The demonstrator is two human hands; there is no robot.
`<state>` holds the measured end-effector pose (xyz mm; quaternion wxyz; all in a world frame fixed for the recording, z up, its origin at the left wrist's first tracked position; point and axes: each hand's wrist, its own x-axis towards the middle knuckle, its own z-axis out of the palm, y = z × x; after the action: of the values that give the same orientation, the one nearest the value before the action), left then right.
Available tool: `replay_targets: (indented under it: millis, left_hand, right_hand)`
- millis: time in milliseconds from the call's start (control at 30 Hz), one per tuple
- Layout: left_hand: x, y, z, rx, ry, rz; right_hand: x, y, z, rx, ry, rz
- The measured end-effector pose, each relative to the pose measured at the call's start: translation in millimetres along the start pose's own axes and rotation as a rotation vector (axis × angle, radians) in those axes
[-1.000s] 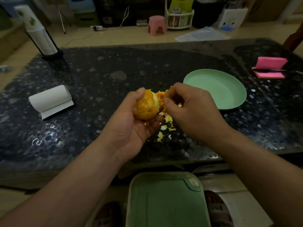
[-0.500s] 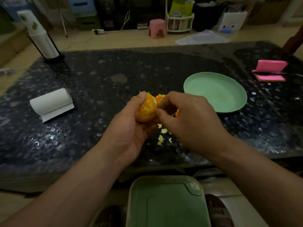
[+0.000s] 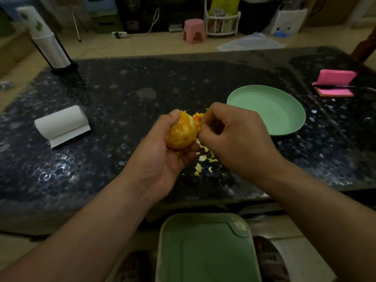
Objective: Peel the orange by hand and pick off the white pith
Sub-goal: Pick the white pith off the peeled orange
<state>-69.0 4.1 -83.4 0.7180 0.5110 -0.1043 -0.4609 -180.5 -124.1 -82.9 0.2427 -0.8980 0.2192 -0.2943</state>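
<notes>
Left hand point(image 3: 162, 157) cups orange point(image 3: 181, 132); right hand point(image 3: 236, 137) fingers curled, pinching at its side.

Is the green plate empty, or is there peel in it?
Empty. The plate shows only bare green surface. The peel bits lie on the table, left of the plate and nearer the camera.

Reads as a home living room to me, not a lab. I'm at a dark pebble-pattern table point(image 3: 101, 159) on a pale floor. Along the far wall I see a pink plastic stool point(image 3: 193, 30), a white rack point(image 3: 222, 23) of household bits and a power strip point(image 3: 119, 34) on the floor. The table has a paper cup stack point(image 3: 48, 43), a tissue roll point(image 3: 61, 124) and a green plate point(image 3: 266, 110). A sandal point(image 3: 270, 259) shows underneath.
</notes>
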Motion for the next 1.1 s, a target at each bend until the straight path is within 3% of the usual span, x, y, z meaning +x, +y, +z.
replay_targets:
  millis: [233,600,900,1100]
  left_hand:
    - [3,2,-5,-0.038,-0.015,-0.036]
    - [2,-5,3,0.089,0.055,0.087]
    - [3,-6,0,0.128,0.044,0.064]
    - [7,-2,-8,-0.006,0.042,-0.033]
  right_hand:
    - [-2,-2,-4,0.091,-0.101,-0.022]
    - [-5,-8,3,-0.191,-0.033,-0.110]
    - [-4,-9,4,-0.105,-0.002,-0.060]
    - [2,7,-1,0.024,-0.038,0.074]
